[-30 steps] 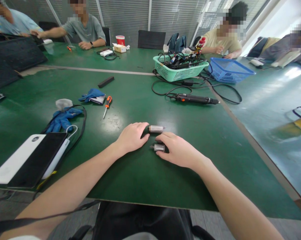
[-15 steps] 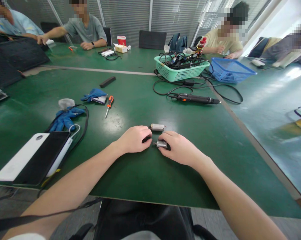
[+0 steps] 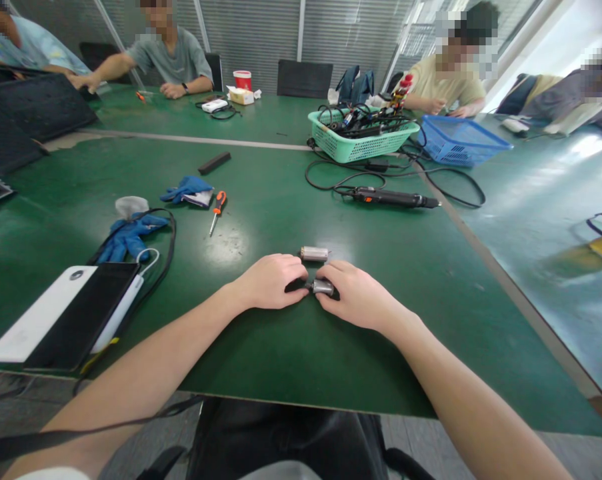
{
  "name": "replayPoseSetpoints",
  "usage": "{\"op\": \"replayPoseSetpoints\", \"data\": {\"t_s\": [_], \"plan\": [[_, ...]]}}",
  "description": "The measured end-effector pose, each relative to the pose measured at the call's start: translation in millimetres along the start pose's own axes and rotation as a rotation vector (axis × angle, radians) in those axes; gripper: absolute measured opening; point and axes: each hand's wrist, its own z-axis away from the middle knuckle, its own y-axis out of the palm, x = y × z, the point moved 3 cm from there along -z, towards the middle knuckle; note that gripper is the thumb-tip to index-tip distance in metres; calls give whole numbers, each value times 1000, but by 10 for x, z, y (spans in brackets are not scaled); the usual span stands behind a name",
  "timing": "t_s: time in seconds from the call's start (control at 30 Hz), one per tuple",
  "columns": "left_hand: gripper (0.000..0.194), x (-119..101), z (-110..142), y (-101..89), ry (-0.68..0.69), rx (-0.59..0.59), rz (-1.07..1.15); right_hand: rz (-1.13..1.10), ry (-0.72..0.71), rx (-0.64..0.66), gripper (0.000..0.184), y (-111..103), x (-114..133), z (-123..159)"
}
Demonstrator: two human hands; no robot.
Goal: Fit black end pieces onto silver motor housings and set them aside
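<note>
Green desk point(image 3: 261, 380): left hand point(image 3: 268, 282) and right hand point(image 3: 355, 294) curl fingers point(image 3: 328, 275) narrowly round a silver cylindrical motor point(image 3: 323, 287), steadying it; second motor point(image 3: 314, 253) lies beyond.

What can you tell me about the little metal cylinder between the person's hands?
The little metal cylinder is a short, silvery, motor-like can with a darker, narrower left end. It sits level and low over the green tabletop, possibly touching it. The right hand covers its right end, and the left hand reaches its left end with the fingertips.
</note>
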Motion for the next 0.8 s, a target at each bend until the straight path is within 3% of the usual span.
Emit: {"op": "replayPoseSetpoints", "data": {"t_s": [0.8], "plan": [[15,-6,-10,14,-16,-6,-9,20,-14,-48,23,21,-2,-4]]}}
